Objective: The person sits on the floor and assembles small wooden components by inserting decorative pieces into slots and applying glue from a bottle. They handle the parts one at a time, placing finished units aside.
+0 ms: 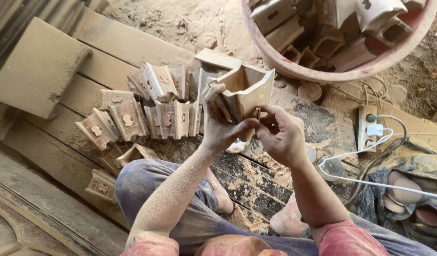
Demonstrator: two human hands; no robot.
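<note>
I hold a pale carved wooden box piece [247,87], open at the top, up in front of me. My left hand [218,121] grips its left side, fingers wrapped over the wall. My right hand [280,135] pinches at its lower edge with thumb and fingertips, holding what looks like a small scrap against the wood; I cannot tell what it is. Both forearms are dusted with sawdust.
Several similar carved wooden pieces [147,111] lie heaped on dusty planks to the left. A large pink tub [294,68] holds more pieces at the top right. A power strip [368,128] with a white plug and cables lies right. A wooden block [36,66] sits far left.
</note>
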